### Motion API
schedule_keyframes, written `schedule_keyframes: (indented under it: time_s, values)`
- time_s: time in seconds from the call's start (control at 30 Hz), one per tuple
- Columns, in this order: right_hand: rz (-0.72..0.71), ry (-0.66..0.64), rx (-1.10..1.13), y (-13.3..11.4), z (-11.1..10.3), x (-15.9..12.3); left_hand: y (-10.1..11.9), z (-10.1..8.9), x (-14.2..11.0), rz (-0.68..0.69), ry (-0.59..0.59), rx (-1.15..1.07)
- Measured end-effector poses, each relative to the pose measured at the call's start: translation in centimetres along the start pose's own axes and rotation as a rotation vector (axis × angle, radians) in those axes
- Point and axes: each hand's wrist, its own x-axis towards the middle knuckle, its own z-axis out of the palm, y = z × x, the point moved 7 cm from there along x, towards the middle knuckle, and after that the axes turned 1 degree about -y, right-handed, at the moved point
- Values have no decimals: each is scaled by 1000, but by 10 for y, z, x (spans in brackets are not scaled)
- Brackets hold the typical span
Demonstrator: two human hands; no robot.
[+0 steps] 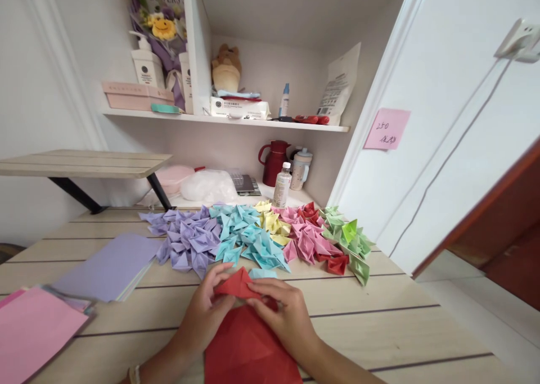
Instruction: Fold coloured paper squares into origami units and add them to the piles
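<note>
A small folded red paper piece (237, 283) is held between my two hands above the table. My left hand (210, 301) pinches its left side, fingers behind and thumb in front. My right hand (283, 306) grips the right side between thumb and fingers. Below them lies a larger red paper sheet (253, 350), partly covered by my right hand. Just behind the folded piece shows a bit of light blue paper (262, 273). Farther back are heaps of folded paper shapes: purple (189, 238), blue (242, 232), yellow (274, 222), pink (307, 240) and green (350, 238), with some red among the pink.
To the left lie a stack of purple paper (109, 266) and a stack of pink paper (36, 333). A small raised stand (84, 163) is at the back left. Behind the heaps stand a clear bottle (282, 186), a red jug (276, 162) and a cup (300, 170).
</note>
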Motion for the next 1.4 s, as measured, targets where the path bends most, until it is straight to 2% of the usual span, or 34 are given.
schedule_keyframes:
  time_s: [0.1,0.27,0.43,0.53,0.7,0.8,0.9,1.03,1.13,1.27,1.4]
  values:
    - [-75,-31,-98,-8,3,0,-2,-3,2,-17,27,18]
    - [-62,-101,-250,-9,12,-1,1,-4,0,14,42,212]
    - [-92,-161,-441,-11,20,-7,8,-2,-5,116,44,249]
    - [-82,-155,-456,-13,19,-7,10,-1,-6,180,39,268]
    - [6,-104,-236,-12,13,-5,11,5,-4,240,-48,269]
    - [59,-88,-108,-9,13,-7,7,8,-3,195,-85,237]
    - [89,-75,18,-5,13,-8,2,5,-3,134,-74,185]
    - [197,-45,346,7,12,-4,-2,1,-2,40,-49,32]
    - [270,-40,524,14,11,-2,2,1,-3,21,-63,-41]
    - [343,-60,535,18,11,-2,6,4,-3,24,-69,-49]
    - [319,-20,469,15,9,-2,3,1,-3,37,-30,-7]
